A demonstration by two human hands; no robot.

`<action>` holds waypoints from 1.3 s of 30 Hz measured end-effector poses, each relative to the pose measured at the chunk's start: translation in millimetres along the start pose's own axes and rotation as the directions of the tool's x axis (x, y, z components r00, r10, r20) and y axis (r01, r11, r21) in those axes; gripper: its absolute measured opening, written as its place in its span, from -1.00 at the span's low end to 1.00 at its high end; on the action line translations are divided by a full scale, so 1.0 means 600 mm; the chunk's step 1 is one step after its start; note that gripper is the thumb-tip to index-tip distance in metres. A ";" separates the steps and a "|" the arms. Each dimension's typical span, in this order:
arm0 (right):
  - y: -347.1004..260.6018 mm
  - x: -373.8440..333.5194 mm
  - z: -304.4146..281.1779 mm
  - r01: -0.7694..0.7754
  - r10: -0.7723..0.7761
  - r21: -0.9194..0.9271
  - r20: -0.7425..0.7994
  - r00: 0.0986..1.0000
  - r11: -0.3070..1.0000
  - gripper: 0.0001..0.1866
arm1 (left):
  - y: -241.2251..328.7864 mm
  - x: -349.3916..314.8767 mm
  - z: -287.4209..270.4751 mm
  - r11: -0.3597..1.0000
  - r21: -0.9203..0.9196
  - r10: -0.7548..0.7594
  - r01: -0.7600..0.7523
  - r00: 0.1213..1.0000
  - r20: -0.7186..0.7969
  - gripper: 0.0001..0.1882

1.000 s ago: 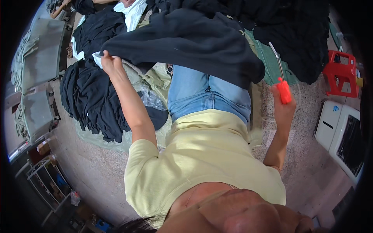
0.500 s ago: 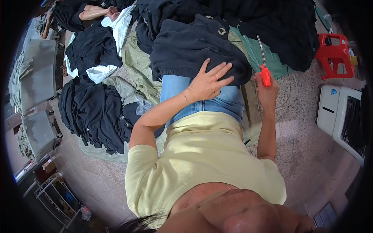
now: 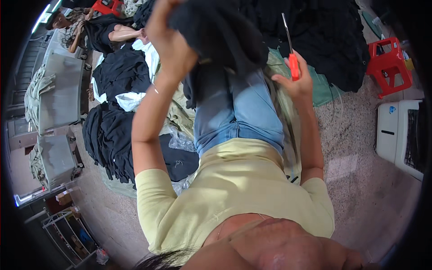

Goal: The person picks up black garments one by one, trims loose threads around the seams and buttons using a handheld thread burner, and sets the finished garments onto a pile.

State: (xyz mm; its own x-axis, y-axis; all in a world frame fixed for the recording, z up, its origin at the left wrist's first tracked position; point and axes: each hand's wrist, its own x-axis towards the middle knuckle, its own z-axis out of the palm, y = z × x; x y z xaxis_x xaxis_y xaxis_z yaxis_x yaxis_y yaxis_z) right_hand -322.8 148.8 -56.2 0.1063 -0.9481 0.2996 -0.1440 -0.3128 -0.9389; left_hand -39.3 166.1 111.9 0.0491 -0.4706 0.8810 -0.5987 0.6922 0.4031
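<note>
Head view: my left hand (image 3: 173, 54) is raised and grasps a black garment (image 3: 220, 38), its fingertips out of sight; my right hand (image 3: 302, 85) grips a red-handled tool (image 3: 294, 67), thumb standing away from the handle.
Garment: bunched and blurred, between my hands, above my jeans (image 3: 256, 108).
Tool shaft: thin, metal, pointing away from me.
Clear plastic bag (image 3: 181, 140): nearer my body than the left hand; contents indistinct.
Grey carts (image 3: 63, 94): well left of my left hand, pale cloth (image 3: 37, 96) along the outer edge; insides hidden.
Rack (image 3: 50, 220): lower left of that hand, holding brown boxes.
White case (image 3: 390, 143): right of my right hand, contents unseen.
</note>
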 end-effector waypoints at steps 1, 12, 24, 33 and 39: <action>-0.013 0.011 0.016 0.016 -0.016 0.006 0.000 1.000 1.000 -0.07 | -0.023 0.029 -0.001 0.979 -0.106 -0.172 0.174 0.985 0.019 -0.83; -0.151 0.139 0.031 0.390 -0.368 -0.011 -0.356 0.859 0.921 0.13 | -0.124 0.302 -0.101 0.739 -0.623 -0.380 0.256 0.922 -0.073 -0.73; -0.058 -0.122 -0.106 -0.337 0.531 -0.592 0.187 0.826 0.732 -0.41 | -0.411 -0.407 -0.144 0.445 0.320 -0.892 0.836 0.384 0.239 -0.66; -0.128 -0.091 -0.073 0.016 0.383 -0.787 0.318 0.867 0.617 -0.46 | -0.179 -0.431 -0.112 0.668 0.031 -0.737 0.743 0.667 -0.108 -0.84; -0.160 -0.059 0.023 0.208 0.150 -0.570 0.517 0.843 0.795 -0.57 | -0.171 -0.448 -0.125 0.345 -0.229 -0.883 0.910 0.397 0.250 -0.77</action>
State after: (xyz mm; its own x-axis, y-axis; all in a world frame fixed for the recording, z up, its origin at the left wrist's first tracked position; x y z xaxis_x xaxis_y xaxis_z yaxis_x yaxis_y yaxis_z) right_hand -299.2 213.0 20.9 0.5764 -0.8168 0.0239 -0.6528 -0.4779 -0.5877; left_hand 69.2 262.6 -147.7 0.3486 -0.9348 -0.0682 0.0212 -0.0648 0.9977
